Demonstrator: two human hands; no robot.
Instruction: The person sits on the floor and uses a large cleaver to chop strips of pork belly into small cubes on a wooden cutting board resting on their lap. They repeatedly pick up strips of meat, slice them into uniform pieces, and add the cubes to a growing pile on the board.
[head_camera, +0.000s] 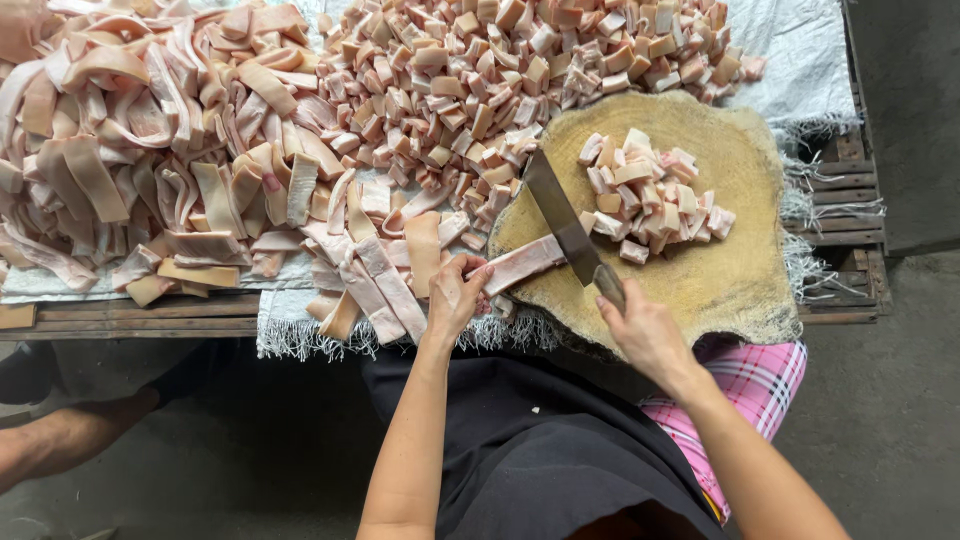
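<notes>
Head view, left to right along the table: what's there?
Pile of long strips → left hand pinning one strip → cleaver in right hand → cut cubes on round wooden block.

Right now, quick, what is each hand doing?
Left hand: closed on a strip of pork skin lying on the round chopping block.
Right hand: closed on the cleaver handle.

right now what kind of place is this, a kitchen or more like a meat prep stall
Probably a bulk meat prep spot, not a home kitchen: heaps of pale meat strips and cubes on a cloth-covered pallet, a round wooden chopping block, and a cleaver in the right hand.
</notes>
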